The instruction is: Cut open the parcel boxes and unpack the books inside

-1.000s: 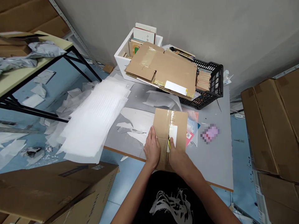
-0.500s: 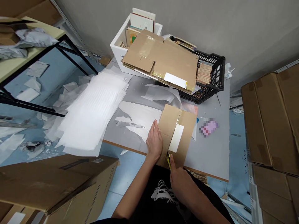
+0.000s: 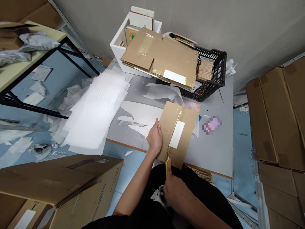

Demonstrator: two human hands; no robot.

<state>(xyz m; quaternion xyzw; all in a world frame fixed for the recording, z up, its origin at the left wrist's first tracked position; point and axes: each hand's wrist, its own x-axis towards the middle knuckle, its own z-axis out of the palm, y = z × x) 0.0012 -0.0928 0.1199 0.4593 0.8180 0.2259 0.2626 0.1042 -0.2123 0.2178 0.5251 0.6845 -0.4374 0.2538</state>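
A cardboard box (image 3: pixel 166 140) with a white label (image 3: pixel 177 135) and a taped seam lies at the table's front edge, tilted toward me. My left hand (image 3: pixel 155 137) grips its left side, fingers along the edge and partly hidden. In my right hand (image 3: pixel 175 187) is a yellow box cutter (image 3: pixel 167 167), index finger stretched along it. Its tip is at the near end of the seam, just below the label. Torn white paper (image 3: pixel 140 116) lies left of the box, and a pixelated pink item (image 3: pixel 212 125) lies to its right.
Behind the box, a flattened carton (image 3: pixel 162 58) rests across a white bin (image 3: pixel 119 54) of books and a black crate (image 3: pixel 214 68). White foam sheets (image 3: pixel 95 111) overhang the table's left side. Big cartons stand at lower left (image 3: pixel 83 187) and right (image 3: pixel 274 117).
My right hand has drawn the box cutter toward me, from beside the label to the near end of the seam. My left hand stays at the box's left side.
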